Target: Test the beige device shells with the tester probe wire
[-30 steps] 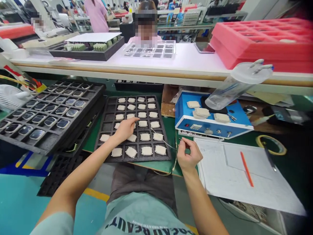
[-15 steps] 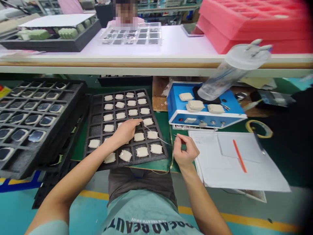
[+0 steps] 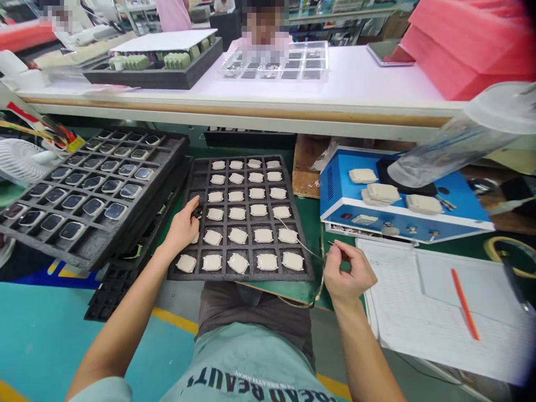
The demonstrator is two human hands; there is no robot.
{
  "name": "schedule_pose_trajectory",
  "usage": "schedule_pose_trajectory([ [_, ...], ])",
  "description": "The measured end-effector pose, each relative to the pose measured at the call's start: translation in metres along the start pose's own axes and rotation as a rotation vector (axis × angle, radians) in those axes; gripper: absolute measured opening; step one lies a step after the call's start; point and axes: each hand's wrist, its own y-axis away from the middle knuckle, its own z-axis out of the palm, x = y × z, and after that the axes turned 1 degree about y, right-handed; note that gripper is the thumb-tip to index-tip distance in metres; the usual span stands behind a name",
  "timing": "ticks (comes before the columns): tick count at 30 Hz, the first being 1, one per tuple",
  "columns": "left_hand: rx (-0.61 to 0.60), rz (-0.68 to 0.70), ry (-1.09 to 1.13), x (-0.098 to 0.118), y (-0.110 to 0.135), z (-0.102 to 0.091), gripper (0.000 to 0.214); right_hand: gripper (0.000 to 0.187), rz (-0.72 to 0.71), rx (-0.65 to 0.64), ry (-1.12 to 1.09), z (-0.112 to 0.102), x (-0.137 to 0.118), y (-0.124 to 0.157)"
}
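Note:
A black foam tray (image 3: 288, 167) lies in front of me, its cells filled with several cream square parts (image 3: 238, 213). My left hand (image 3: 183, 227) rests on the tray's left side, fingers curled over a cell in the leftmost column; what is under them is hidden. My right hand (image 3: 347, 272) hovers just right of the tray's front corner, pinching thin tweezers (image 3: 333, 244). A fine wire (image 3: 299, 240) runs from that hand across the tray. The blue box device (image 3: 389, 215) to the right carries three cream parts (image 3: 383, 192) on its top.
A second black tray (image 3: 90, 245) with dark glossy parts sits raised at the left, a white fan (image 3: 17, 162) beside it. Paper sheets (image 3: 422, 301) with an orange pen (image 3: 464, 303) lie at the right. A clear bottle (image 3: 456, 142) leans over the device. Another person sits across the shelf.
My left hand has slid from the tray's middle to its left column. My right hand keeps its pinch on the tweezers. The view swung right.

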Motion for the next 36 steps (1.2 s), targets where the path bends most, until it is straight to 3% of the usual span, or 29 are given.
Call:
schedule_pose_trajectory([
  [3, 0.051, -0.016, 0.021, 0.005, -0.002, -0.014, 0.066, 0.009, 0.03, 0.011, 0.009, -0.001, 0.0, 0.0],
  [6, 0.096, 0.049, 0.058, 0.045, -0.025, -0.011, 0.054, 0.01, 0.023, 0.003, -0.007, -0.003, -0.004, -0.003],
  [8, 0.06, 0.227, 0.097, 0.098, -0.051, 0.007, 0.042, 0.013, 0.007, -0.019, -0.075, -0.003, -0.006, -0.008],
  [11, -0.072, 0.596, 0.136, 0.201, -0.085, 0.047, 0.028, 0.017, -0.043, 0.005, -0.073, 0.0, -0.005, -0.017],
  [14, -0.196, 0.779, 0.054, 0.291, -0.102, 0.079, 0.029, 0.018, -0.067, 0.051, -0.072, 0.003, -0.004, -0.025],
  [16, -0.247, 0.787, -0.055, 0.327, -0.107, 0.091, 0.033, 0.018, -0.065, 0.069, -0.09, 0.002, -0.005, -0.029],
  [18, -0.276, 0.766, -0.121, 0.343, -0.112, 0.098, 0.035, 0.018, -0.056, 0.076, -0.11, 0.002, -0.006, -0.031],
  [24, -0.285, 0.749, -0.035, 0.35, -0.122, 0.109, 0.03, 0.018, -0.024, 0.081, -0.148, 0.001, -0.006, -0.034],
  [27, -0.226, 0.68, 0.102, 0.34, -0.119, 0.099, 0.037, 0.017, 0.022, 0.086, -0.17, -0.003, -0.006, -0.035],
  [29, -0.223, 0.518, 0.417, 0.316, -0.107, 0.082, 0.038, 0.017, 0.082, 0.08, -0.189, -0.008, -0.011, -0.036],
  [32, -0.338, 0.072, 1.078, 0.263, -0.063, 0.053, 0.041, 0.013, 0.233, 0.019, -0.291, -0.016, -0.033, -0.04],
  [34, -0.407, -0.228, 1.371, 0.23, -0.024, 0.041, 0.044, 0.011, 0.329, -0.091, -0.413, -0.019, -0.056, -0.044],
  [36, -0.408, -0.419, 1.557, 0.208, 0.012, 0.036, 0.047, 0.01, 0.394, -0.241, -0.547, -0.018, -0.081, -0.048],
])
